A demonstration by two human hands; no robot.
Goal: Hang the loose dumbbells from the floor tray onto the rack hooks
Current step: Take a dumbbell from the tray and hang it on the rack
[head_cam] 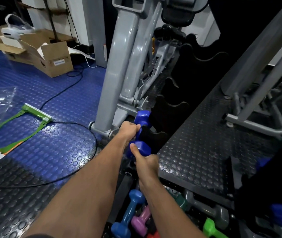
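Both hands (137,145) grip blue dumbbell (142,133); handle hidden by hook (151,135).

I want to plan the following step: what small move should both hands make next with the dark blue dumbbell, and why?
Probably lower the dark blue hexagonal dumbbell a little until its handle settles in the black rack hook, then let go. The left hand grips its handle and the right hand holds its near head, with the dumbbell already at that hook; whether it is seated I cannot tell.
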